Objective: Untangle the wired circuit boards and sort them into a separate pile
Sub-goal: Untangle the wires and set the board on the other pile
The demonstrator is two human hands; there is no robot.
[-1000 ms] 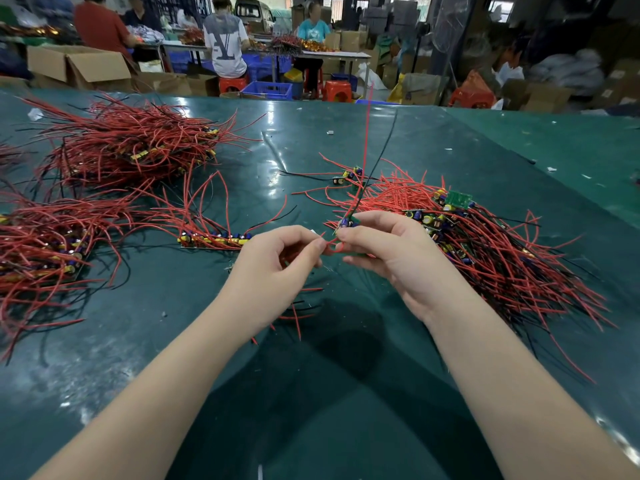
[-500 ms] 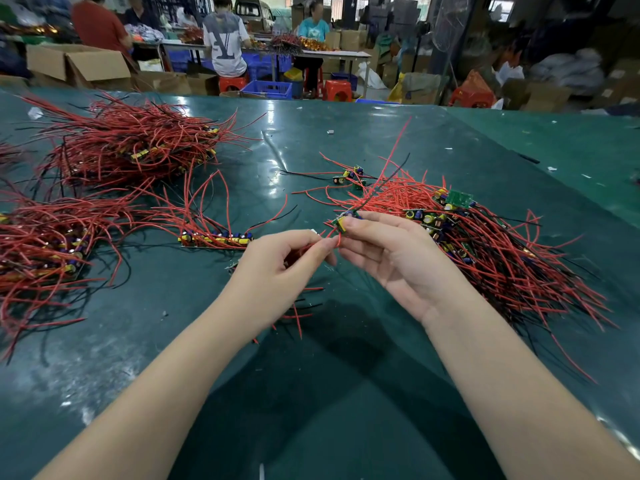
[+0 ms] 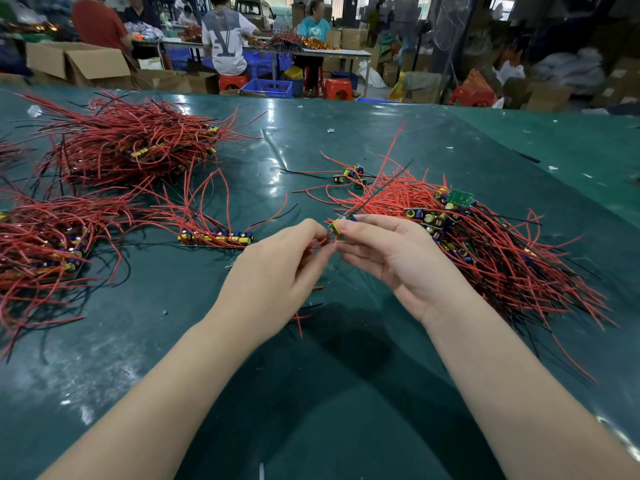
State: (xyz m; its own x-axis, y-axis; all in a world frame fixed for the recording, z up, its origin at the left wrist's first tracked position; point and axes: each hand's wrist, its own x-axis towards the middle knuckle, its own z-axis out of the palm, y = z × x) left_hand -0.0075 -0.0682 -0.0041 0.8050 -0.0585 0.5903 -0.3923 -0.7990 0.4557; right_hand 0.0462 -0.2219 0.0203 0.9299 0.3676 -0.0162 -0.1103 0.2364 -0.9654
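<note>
Head view: a small wired board is pinched by the right hand above the glossy green table; its red wires are pinched by the left hand. Cardboard boxes are stacked far behind.

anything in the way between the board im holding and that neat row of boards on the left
Nothing visible. The board is pinched in the right hand, and the green table between it and the row of boards is bare apart from the left hand.
</note>
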